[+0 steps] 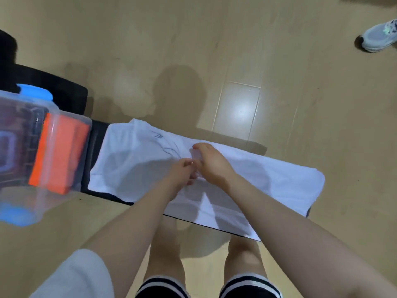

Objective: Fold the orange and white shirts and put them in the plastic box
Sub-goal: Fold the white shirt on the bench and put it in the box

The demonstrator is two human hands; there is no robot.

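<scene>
The box [64, 125] stood left of the shirt [133, 160], its mouth unblocked; bare bench [97, 134] lay between.

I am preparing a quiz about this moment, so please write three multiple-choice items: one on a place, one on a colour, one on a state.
1. Where is the orange shirt?
A. inside the plastic box
B. on the floor
C. over a forearm

2. What colour are the box's handles?
A. red
B. blue
C. black

3. How does the white shirt lie?
A. rolled into a ball
B. hanging from a hook
C. spread along the black bench

Answers:
1. A: its orange shows through the clear wall of the plastic box.
2. B: both handles are blue.
3. C: it covers the black bench, with both hands pinching its middle.
</scene>
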